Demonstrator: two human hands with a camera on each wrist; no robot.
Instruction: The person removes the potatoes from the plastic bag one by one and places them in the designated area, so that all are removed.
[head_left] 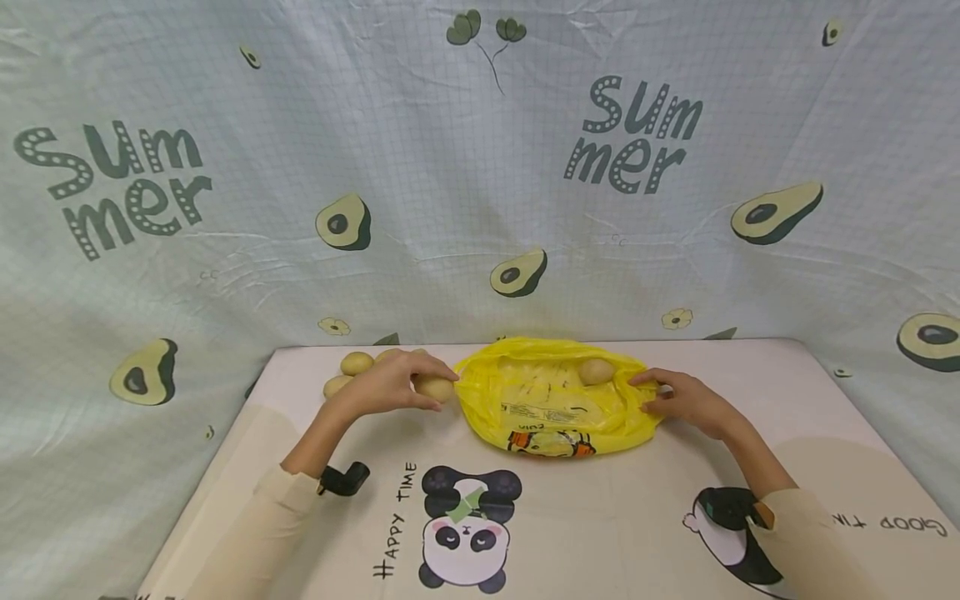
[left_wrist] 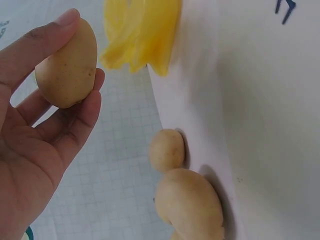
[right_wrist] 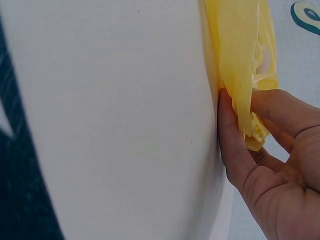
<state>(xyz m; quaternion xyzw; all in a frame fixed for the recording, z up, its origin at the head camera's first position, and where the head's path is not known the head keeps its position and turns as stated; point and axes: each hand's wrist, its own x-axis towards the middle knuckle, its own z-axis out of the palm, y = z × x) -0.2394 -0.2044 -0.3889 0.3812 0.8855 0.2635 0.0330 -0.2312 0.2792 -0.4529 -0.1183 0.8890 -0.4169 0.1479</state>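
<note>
A yellow plastic bag [head_left: 562, 408] lies on the table with its mouth spread wide, and one potato [head_left: 596, 372] shows inside it. My left hand [head_left: 393, 382] grips another potato [left_wrist: 69, 65] between thumb and fingers, just left of the bag's edge. At the bag's right side my right hand [head_left: 686, 402] pinches the gathered yellow plastic [right_wrist: 242, 100] between thumb and fingers. Several loose potatoes [head_left: 357, 362] sit on the table behind and left of my left hand, some partly hidden by it. Two of them, a smaller potato [left_wrist: 167, 150] and a larger one [left_wrist: 190, 197], show in the left wrist view.
The pale table [head_left: 600, 517] carries printed pandas and lettering. Behind its far edge hangs a light curtain [head_left: 420, 167] with avocado prints. A small black device [head_left: 347, 479] is strapped at my left wrist.
</note>
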